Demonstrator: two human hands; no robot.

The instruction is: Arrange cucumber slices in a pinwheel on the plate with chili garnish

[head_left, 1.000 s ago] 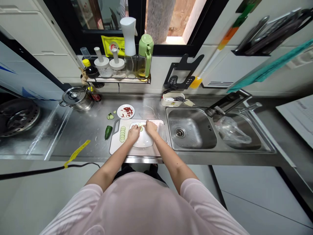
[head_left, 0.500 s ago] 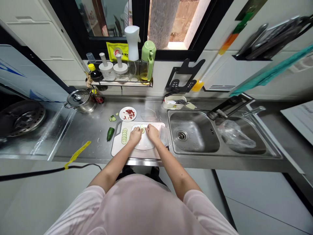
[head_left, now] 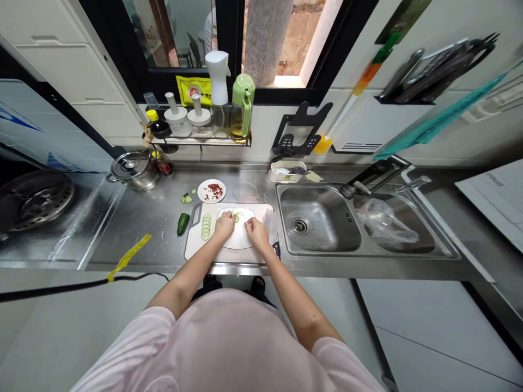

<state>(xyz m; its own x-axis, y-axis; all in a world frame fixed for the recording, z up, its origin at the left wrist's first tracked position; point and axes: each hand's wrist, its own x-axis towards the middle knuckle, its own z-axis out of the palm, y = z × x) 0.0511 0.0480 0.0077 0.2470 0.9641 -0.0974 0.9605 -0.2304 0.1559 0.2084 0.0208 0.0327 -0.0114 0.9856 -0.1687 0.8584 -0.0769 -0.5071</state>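
A white plate (head_left: 239,241) lies on the pale cutting board (head_left: 196,249), with a few cucumber slices near its far side. My left hand (head_left: 224,226) is over the plate's left part, its fingertips pinched on a cucumber slice (head_left: 236,218). Over the right part of the plate is my right hand (head_left: 256,232), thumb and fingers drawn together; whatever is between them is too small to make out. Left of the plate, a row of overlapping cucumber slices (head_left: 206,227) rests on the board. A knife, its dark handle (head_left: 277,249) showing, lies at the board's right edge, partly behind my right wrist.
Left of the board lie a cucumber piece (head_left: 183,224) and some cucumber scraps (head_left: 187,199). Behind it stands a small plate (head_left: 211,184) of chopped red pieces. A steel pot (head_left: 134,171) is at back left. The double sink (head_left: 322,218) is on the right, a plastic bag (head_left: 386,220) in its far basin.
My right hand has drawn back slightly from the slices, widening the gap between my hands. My left hand stays at the slices. The whole view has shifted a little.
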